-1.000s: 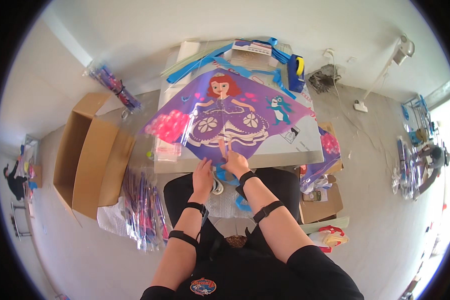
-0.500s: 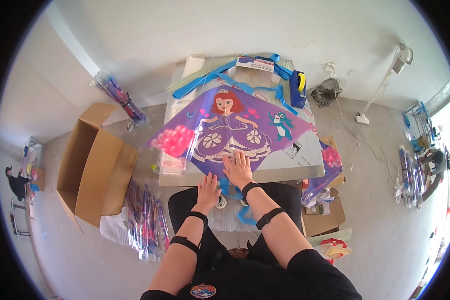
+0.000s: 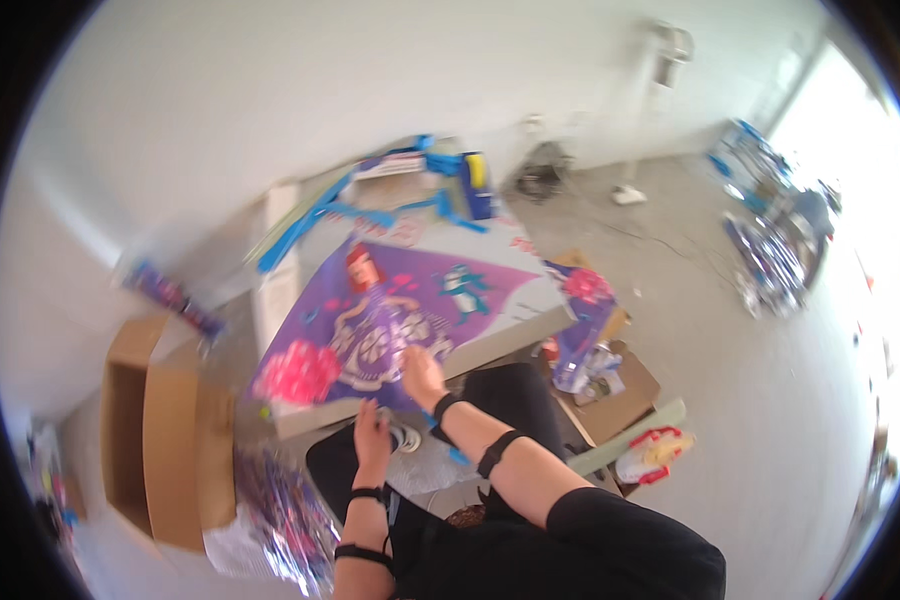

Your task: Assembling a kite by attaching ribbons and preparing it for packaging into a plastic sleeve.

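A purple diamond-shaped kite, printed with a red-haired princess, a blue animal and pink balloon clusters, lies spread on the white-topped table. My right hand rests on its lower part, below the princess's dress. By the table's front edge, at the kite's lower corner, is my left hand. Motion smears the fingers of both hands, so whether they pinch the kite is not clear. Part of the kite's lower tip is hidden by my right hand and wrist.
Blue ribbon strips and a dark blue tape dispenser occupy the table's back. An open cardboard box and wrapped bundles stand at left. Another purple kite hangs over a carton at right.
The whole view has swung to the right and tilted, with more blur. My right hand's fingers, flat before, look more bunched; my left hand stays near the table edge.
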Tool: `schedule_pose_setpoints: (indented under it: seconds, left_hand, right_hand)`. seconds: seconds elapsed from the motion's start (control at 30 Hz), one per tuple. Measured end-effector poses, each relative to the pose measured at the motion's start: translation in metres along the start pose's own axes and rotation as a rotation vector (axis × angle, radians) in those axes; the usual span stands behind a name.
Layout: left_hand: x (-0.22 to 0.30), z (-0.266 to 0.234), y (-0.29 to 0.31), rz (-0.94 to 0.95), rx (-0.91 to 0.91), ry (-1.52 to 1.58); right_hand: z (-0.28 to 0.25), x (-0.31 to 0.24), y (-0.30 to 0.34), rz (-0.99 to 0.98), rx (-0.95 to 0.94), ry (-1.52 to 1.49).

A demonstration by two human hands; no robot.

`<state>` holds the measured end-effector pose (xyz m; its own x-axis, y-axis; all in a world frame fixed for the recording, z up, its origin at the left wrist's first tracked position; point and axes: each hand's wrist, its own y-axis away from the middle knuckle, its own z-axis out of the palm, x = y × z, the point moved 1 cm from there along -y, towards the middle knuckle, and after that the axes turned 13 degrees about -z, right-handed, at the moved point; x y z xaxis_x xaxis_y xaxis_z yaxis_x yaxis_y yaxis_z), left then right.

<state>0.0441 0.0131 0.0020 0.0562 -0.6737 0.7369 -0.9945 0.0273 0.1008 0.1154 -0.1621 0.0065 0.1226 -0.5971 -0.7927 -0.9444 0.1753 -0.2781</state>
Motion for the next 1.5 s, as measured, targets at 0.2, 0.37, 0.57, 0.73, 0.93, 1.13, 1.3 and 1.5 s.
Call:
schedule_pose_setpoints:
  seconds: [0.2, 0.37, 0.57, 0.73, 0.93, 1.13, 1.3, 1.5]
  left_hand:
    - [0.023, -0.006, 0.005, 0.069, 0.054, 0.108]
    - [0.065, -0.013, 0.008, 0.09, 0.044, 0.221]
    - [0.075, -0.035, -0.001, 0.063, 0.051, 0.246]
    - [0.074, -0.064, -0.021, 0.207, 0.089, 0.287]
    - [0.168, -0.126, 0.006, 0.041, 0.19, 0.513]
    - [0.211, -0.159, 0.023, -0.047, -0.071, 1.166]
    - [0.211, -0.162, 0.019, -0.079, -0.04, 1.12]
    - [0.236, -0.156, 0.039, -0.008, 0.133, 0.992]
  right_hand:
    - [-0.029, -0.018, 0.012, 0.161, 0.047, -0.118]
    - [-0.06, -0.016, 0.03, 0.196, 0.019, -0.13]
    - [-0.096, -0.046, 0.051, 0.177, -0.106, -0.203]
    - [-0.152, -0.098, 0.077, -0.019, -0.07, -0.345]
    - [-0.202, -0.151, 0.111, -0.351, -0.101, -0.164]
    - [-0.211, -0.16, 0.135, -0.62, -0.16, 0.018]
    - [-0.199, -0.166, 0.141, -0.723, -0.155, -0.031]
    - [-0.2, -0.171, 0.139, -0.624, -0.121, 0.025]
